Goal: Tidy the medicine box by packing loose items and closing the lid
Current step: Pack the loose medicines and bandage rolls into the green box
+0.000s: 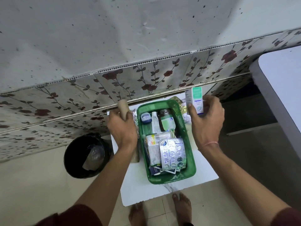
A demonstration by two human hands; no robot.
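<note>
1. Head view: the green medicine box [189,144] sits open on the small white desk [203,168], at the middle of the picture. No lid is visible to us.
2. Our right hand [206,123] holds a small white-and-teal carton [196,100] upright at about 1 o'clock from the box, just past its far right corner. The fingers [191,110] are clamped on the carton's lower part.
3. We judge the carton light and stiff but easy to crush, so holding its narrow sides near the bottom suits it.
4. Our left hand [121,126] is closed round a tan roll [123,108] at about 10 o'clock, just beside the box's left wall. It looks light and soft, likely a bandage, best gripped round the middle.
5. Inside the box, a dark bottle [166,119], a white tube [155,123] and a small round jar [145,118] fill the far end. Foil pill strips [172,152] and packets cover the near end.
6. Little free room remains, so we think the carton must lie flat on the strips. The bottle may be glass and wants gentle contact.
7. More foil strips [183,108] lie loose on the desk behind the right hand.
8. A black bin [86,155] stands on the floor at 9 o'clock, clear of the work.
</note>
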